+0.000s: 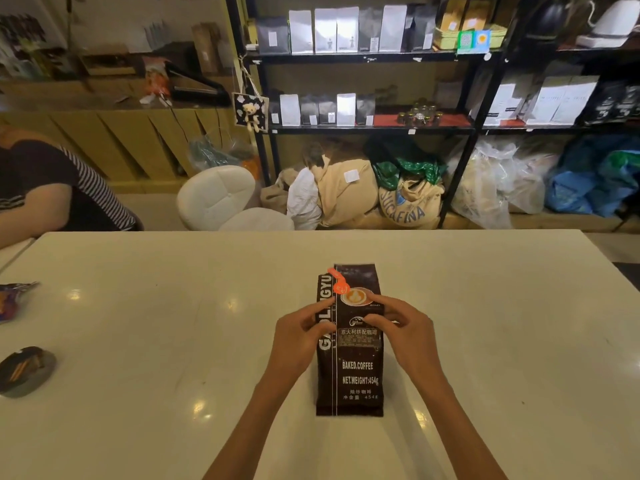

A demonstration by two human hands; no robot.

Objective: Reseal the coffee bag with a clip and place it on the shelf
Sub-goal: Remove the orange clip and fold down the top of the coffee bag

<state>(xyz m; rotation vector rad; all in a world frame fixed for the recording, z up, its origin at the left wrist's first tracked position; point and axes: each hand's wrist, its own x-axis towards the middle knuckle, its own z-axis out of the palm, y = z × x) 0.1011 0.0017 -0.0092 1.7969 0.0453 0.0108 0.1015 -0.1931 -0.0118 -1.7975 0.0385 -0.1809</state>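
Observation:
A dark brown coffee bag (360, 375) with white lettering lies flat on the white table (173, 306), its top end pointing away from me. An orange clip (339, 284) rests on the bag's upper left part. My left hand (301, 336) grips the bag's left edge around its middle. My right hand (401, 329) holds the right edge, thumb and fingers pressing the front. The black metal shelf (367, 57) stands beyond the table, stocked with white and grey bags.
A person in a striped sleeve (52, 188) sits at the far left. A dark wrapped packet (24, 370) and a foil wrapper (14, 299) lie at the table's left edge. White stools (221, 199) and sacks (349, 192) stand between table and shelf.

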